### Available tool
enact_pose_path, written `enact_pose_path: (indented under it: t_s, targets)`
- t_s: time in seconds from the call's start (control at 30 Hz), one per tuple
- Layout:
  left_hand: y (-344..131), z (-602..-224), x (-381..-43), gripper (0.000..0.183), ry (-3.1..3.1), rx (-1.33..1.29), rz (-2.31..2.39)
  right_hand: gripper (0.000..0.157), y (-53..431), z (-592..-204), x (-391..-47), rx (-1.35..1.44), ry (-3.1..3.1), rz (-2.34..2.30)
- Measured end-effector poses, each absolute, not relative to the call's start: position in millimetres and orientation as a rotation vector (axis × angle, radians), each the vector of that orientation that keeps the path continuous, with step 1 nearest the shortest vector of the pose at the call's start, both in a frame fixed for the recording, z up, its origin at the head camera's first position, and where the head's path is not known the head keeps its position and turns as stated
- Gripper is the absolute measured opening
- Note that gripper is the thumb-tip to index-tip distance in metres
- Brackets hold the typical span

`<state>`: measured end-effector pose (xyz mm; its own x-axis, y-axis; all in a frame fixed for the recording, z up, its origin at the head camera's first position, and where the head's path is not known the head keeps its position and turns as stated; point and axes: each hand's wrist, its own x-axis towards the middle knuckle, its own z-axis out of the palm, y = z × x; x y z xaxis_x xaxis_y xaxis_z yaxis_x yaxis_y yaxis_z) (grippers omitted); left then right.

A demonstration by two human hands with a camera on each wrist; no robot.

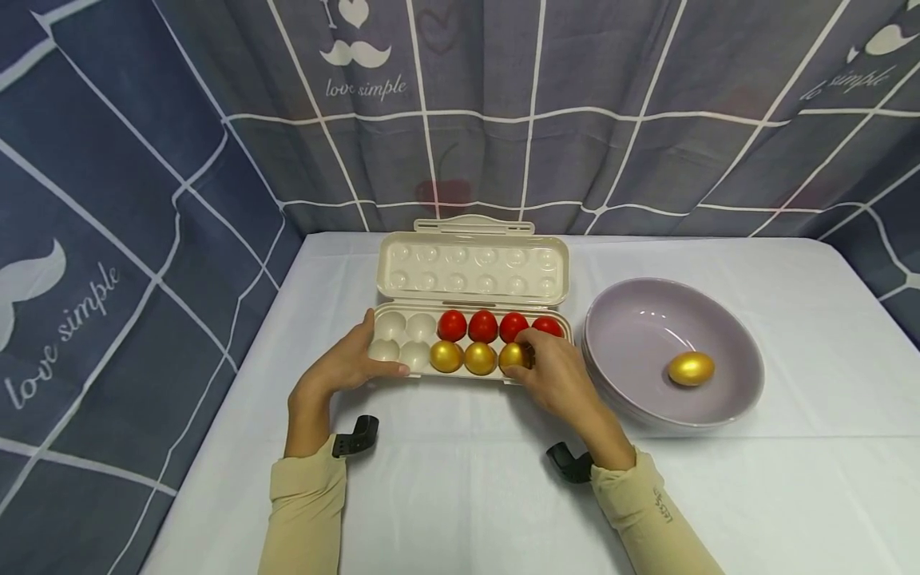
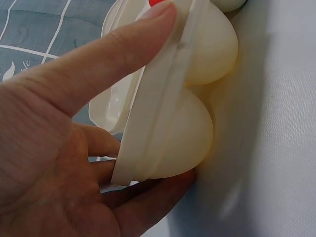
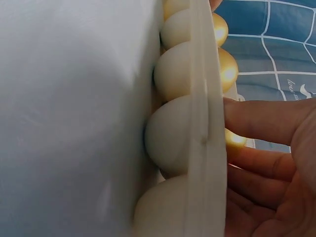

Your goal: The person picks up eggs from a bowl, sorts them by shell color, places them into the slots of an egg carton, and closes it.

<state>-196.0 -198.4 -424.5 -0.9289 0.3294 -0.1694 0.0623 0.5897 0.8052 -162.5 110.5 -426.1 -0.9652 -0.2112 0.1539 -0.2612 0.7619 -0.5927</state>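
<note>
A cream plastic egg carton (image 1: 389, 326) lies on the table with its lid (image 1: 474, 291) folded back. My left hand (image 1: 341, 363) grips its left end, thumb along the front edge and fingers around the end wall (image 2: 153, 133). In the front row, my right hand (image 1: 561, 379) pinches a gold egg (image 1: 512, 357) between thumb and fingers, low in its cup. Two more gold eggs (image 1: 463, 358) sit to the left of it. Behind them is a row of several red eggs (image 1: 482, 326), the rightmost partly covered by my right hand. Four cups at the left are bare.
A wide mauve bowl (image 1: 611, 319) stands right of the carton, with one gold egg (image 1: 691, 368) lying inside. White cloth (image 1: 446, 479) covers the table. Dark checked curtains (image 1: 489, 144) hang behind and at the sides. Black wrist-camera mounts (image 1: 570, 463) stick out from both sleeves.
</note>
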Motion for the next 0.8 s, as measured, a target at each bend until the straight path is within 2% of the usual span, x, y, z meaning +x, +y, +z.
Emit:
enact_pose_path:
  t_s: [0.37,0.8]
  targets:
    - [-199.8,-426.5,-197.4,0.112,2.507,0.363,1.301,0.03,123.9,-416.1,-162.8,0.439,-2.814,1.125]
    - [-198.6,-423.5,-196.4,0.113,2.507,0.332,1.286,0.032,141.0,-398.9,-161.3,0.491,-2.705,1.352]
